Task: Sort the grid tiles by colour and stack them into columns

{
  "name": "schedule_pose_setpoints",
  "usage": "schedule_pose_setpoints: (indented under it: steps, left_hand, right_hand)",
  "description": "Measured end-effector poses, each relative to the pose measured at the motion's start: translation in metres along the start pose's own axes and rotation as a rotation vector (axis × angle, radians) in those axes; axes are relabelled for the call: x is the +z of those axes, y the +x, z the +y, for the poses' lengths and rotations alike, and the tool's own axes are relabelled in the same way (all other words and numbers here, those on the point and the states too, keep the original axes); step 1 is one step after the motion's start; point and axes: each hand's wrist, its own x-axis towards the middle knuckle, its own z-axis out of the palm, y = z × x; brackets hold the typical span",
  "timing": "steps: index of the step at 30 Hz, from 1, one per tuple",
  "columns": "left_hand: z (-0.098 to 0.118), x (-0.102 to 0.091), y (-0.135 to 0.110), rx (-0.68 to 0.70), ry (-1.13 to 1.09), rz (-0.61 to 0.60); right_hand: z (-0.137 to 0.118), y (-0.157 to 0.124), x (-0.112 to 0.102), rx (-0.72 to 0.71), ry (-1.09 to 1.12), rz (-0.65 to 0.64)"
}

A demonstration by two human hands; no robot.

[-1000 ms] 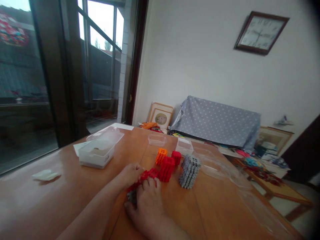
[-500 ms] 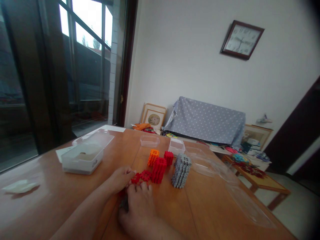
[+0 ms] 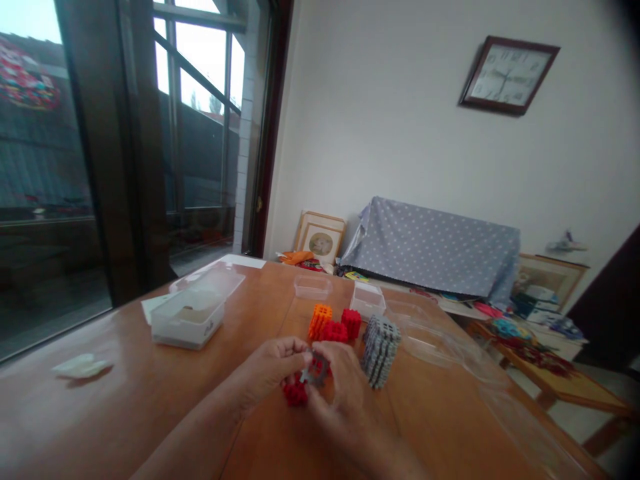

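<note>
Between both hands, above the table, is a grey notched plastic building piece [image 3: 317,371]. My left hand [image 3: 275,363] pinches its left edge with thumb and fingertips. On the other side my right hand [image 3: 343,383] curls its thumb and fingers round the piece. Loose red pieces [image 3: 295,392] lie just below it, partly covered by the hands. Behind my right hand stands a red stack [image 3: 334,331], its lower part hidden. An orange stack [image 3: 320,321] and a smaller red stack [image 3: 351,323] stand beyond. To the right rises a tall grey stack [image 3: 381,350].
A clear plastic box [image 3: 187,327] stands left on the wooden table [image 3: 440,427], near a crumpled white wrapper [image 3: 81,366]. A small clear box [image 3: 367,300] and a shallow clear container [image 3: 313,287] are at the back. Clear lids and trays [image 3: 430,341] lie along the right edge.
Both hands have risen from the tabletop pieces and now hold a grey piece between them. The head view has turned slightly left, so the scene sits further right.
</note>
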Motion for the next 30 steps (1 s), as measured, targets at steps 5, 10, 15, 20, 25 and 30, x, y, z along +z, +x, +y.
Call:
schedule_pose_setpoints:
  steps: [5,10,15,20,25,30]
  left_hand:
    - [-0.011,0.003,0.007,-0.032,-0.188,0.117]
    - [-0.012,0.015,0.005,-0.017,-0.38,0.129]
    - [-0.014,0.031,0.003,-0.034,-0.472,0.097]
    - [-0.012,0.04,0.001,-0.072,-0.484,0.065]
    - [-0.012,0.045,-0.001,-0.059,-0.459,0.004]
    - [-0.018,0.051,0.001,-0.059,-0.282,0.001]
  right_hand:
    - [0.009,-0.005,0.017,0.118,-0.06,0.176]
    - [0.012,-0.009,0.022,0.23,-0.07,0.207]
    - [0.014,-0.01,0.017,0.265,-0.067,0.213]
    - [0.015,-0.01,0.006,0.296,-0.055,0.228]
    - [0.019,-0.012,-0.009,0.222,-0.071,0.187]
    - [0.037,-0.003,-0.048,0.256,-0.08,0.174]
